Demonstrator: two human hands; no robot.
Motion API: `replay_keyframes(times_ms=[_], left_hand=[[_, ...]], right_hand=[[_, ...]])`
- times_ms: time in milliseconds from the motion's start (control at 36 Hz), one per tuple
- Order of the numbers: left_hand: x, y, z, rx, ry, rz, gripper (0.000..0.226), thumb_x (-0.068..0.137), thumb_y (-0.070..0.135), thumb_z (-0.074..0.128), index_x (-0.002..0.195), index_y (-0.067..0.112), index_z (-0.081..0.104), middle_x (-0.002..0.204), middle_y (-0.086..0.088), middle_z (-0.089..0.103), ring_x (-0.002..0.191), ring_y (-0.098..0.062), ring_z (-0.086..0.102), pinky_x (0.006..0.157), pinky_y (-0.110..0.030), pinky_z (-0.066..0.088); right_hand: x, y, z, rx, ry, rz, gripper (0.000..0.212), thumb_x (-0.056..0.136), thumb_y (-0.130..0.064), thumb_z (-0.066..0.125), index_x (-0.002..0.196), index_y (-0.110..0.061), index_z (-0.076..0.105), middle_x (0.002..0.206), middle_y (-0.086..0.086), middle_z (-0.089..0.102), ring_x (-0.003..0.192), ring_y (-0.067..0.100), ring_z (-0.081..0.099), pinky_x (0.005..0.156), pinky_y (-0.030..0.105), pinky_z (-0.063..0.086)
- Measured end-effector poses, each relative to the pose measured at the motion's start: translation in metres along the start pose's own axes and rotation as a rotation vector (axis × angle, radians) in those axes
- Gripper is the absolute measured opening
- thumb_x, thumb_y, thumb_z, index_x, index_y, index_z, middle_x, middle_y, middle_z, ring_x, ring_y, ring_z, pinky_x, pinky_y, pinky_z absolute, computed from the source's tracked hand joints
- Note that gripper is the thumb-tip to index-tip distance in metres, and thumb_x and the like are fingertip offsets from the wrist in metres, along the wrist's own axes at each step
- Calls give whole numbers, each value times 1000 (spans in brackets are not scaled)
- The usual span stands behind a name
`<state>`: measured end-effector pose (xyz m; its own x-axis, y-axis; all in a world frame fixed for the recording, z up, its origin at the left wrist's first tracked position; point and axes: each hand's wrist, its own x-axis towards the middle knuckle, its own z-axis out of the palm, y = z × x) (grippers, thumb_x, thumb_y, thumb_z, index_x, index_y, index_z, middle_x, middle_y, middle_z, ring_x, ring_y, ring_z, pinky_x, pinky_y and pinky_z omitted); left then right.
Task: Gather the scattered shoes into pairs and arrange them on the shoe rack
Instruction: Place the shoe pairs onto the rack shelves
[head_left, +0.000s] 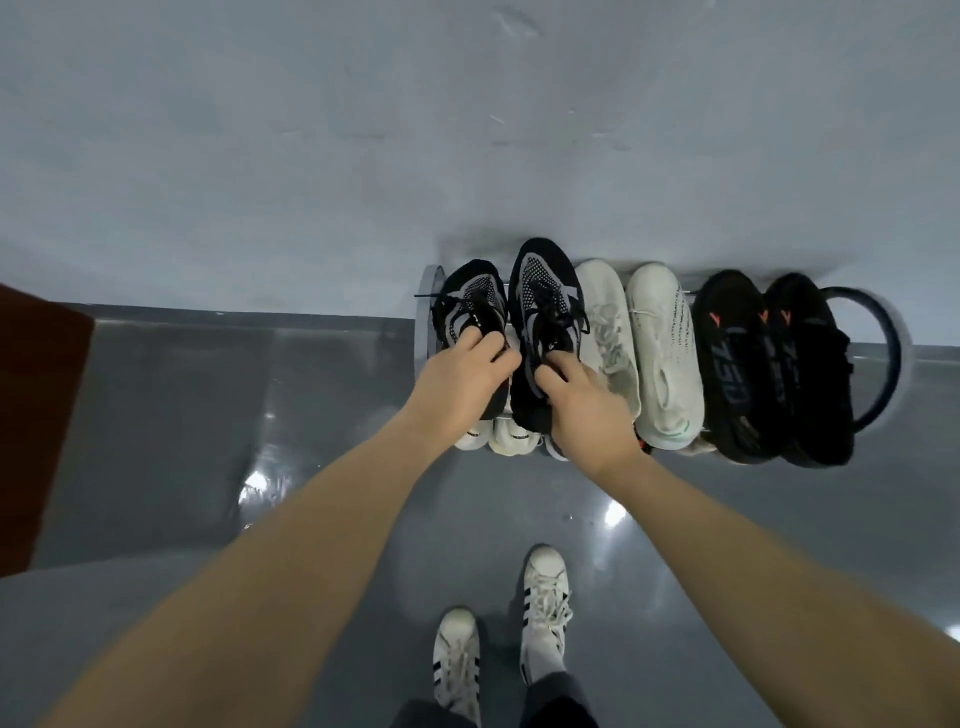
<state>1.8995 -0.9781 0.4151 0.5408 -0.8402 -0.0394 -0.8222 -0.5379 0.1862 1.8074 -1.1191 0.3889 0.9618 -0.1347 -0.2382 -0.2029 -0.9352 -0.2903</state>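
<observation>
Here we go, both black-and-grey knit sneakers are at the top tier of the shoe rack: our left hand curls its fingers into the collar of the left sneaker, our right hand grips the right sneaker the same way, just beside the cream knit pair. We'd judge the trick is to level the toes and seat both soles flat on the thin rails, since soft mesh uppers sag; the black pair beyond looks equally pliable
</observation>
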Motion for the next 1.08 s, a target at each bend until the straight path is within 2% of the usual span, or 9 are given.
replay_keyframes(times_ms=[83, 194, 333, 444, 528, 611, 750, 917, 1083], left_hand=[[5, -3, 15, -23, -22, -91, 36, 79, 0, 33, 101, 1, 62, 89, -11, 58, 85, -30, 57, 45, -22, 27], [-3, -6, 46, -62, -261, -220, 33, 91, 6, 49, 123, 9, 46, 122, -7, 43, 116, -23, 36, 62, -26, 34], [-20, -4, 80, -99, -317, -352, 36, 89, 2, 50, 124, 8, 43, 127, -8, 36, 118, -23, 34, 65, -26, 40], [-19, 3, 95, -45, -300, -367, 47, 85, 19, 64, 125, 10, 40, 127, -8, 36, 118, -24, 35, 69, -24, 42], [-18, 3, 103, 96, -322, -366, 68, 66, 17, 80, 124, 13, 44, 120, -9, 44, 111, -26, 45, 87, -28, 44], [-17, -2, 117, 246, -206, -360, 78, 26, 15, 88, 100, 14, 64, 94, -9, 59, 85, -26, 60, 82, -34, 54], [-18, -9, 131, 237, -164, -360, 66, 32, 4, 86, 95, 8, 64, 100, -17, 64, 103, -40, 62, 79, -41, 57], [-20, -7, 134, 250, -224, -355, 61, 24, 9, 90, 80, 5, 64, 92, -18, 67, 98, -35, 67, 71, -33, 58], [-20, -9, 127, 221, -184, -365, 51, 26, 15, 89, 67, 9, 60, 68, -7, 61, 74, -25, 70, 49, -24, 51]], right_hand=[[3, 4, 18, -4, -9, -39, 42, 64, 8, 71, 101, -10, 61, 124, 13, 58, 110, 33, 59, 51, 24, 36], [11, 10, 38, 18, -45, -55, 40, 78, 7, 55, 114, -9, 55, 134, 12, 49, 123, 34, 47, 90, 41, 47], [16, 16, 60, -28, -89, -75, 34, 78, 5, 50, 109, -9, 53, 120, 10, 55, 117, 35, 48, 109, 44, 32], [14, 17, 74, 28, -126, -21, 28, 83, -4, 50, 111, -7, 46, 129, 9, 49, 132, 31, 32, 116, 38, 17], [13, 14, 84, 29, -151, -30, 47, 78, -12, 64, 118, -8, 41, 145, 7, 35, 141, 32, 18, 119, 39, 5], [17, 19, 96, -58, -119, -45, 68, 70, -8, 72, 129, -8, 38, 148, 9, 32, 143, 34, 16, 119, 39, -1], [25, 28, 113, -202, -1, -84, 94, 55, -9, 83, 132, -9, 29, 138, 13, 47, 135, 39, 36, 115, 45, 20], [33, 20, 113, -286, 140, -111, 51, 66, -3, 51, 116, -8, 44, 119, 22, 59, 117, 45, 53, 96, 52, 46], [27, 21, 105, -186, 74, -153, 51, 51, -8, 80, 96, -4, 57, 116, 27, 59, 115, 48, 54, 83, 56, 52]])
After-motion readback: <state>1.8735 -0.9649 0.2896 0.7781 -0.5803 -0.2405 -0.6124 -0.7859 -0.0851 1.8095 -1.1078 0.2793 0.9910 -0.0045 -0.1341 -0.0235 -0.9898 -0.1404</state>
